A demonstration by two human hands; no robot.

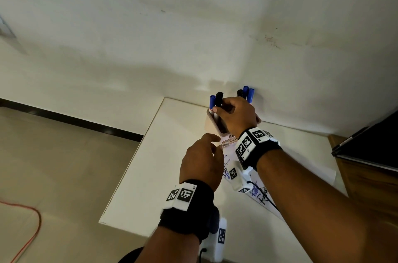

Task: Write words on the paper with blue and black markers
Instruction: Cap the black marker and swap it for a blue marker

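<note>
A pinkish marker holder [212, 126] stands at the far edge of the white table [155, 176], against the wall. A blue marker [212, 102] and a black marker [219, 100] stick up from its left side. More blue markers [249, 93] and a black one rise at its right. My right hand [235, 117] is over the holder, fingers closed on the black marker. My left hand [203, 161] hovers nearer me with fingers loosely apart, holding nothing. The paper [261, 194] with blue and black writing lies under my forearms, mostly hidden.
A dark flat object [370, 144] rests on a wooden surface [366, 185] at the right. A red cable [32, 226] lies on the floor at the left. The table's left edge drops off to the floor. A small patterned item [228, 143] lies just before the holder.
</note>
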